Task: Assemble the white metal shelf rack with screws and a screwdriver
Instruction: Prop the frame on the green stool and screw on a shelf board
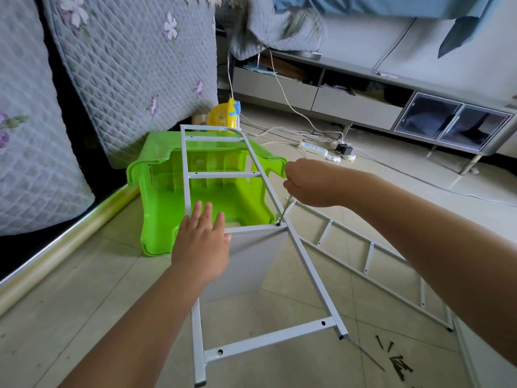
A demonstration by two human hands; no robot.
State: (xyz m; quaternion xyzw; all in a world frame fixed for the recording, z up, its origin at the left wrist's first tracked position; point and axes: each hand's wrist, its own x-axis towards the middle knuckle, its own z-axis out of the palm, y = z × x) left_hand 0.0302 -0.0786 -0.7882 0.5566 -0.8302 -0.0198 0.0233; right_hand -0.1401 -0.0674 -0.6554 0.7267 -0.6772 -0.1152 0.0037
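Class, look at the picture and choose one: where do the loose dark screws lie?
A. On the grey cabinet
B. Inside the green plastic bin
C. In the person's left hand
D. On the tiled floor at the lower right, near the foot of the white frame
D: the loose screws lie scattered on the tiled floor at the lower right, just beyond the foot of the white side frame.

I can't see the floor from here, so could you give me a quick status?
Left hand flat on shelf panel. Right hand gripping screwdriver, tip at frame screw hole. Nothing obstructing; spare screws alongside.
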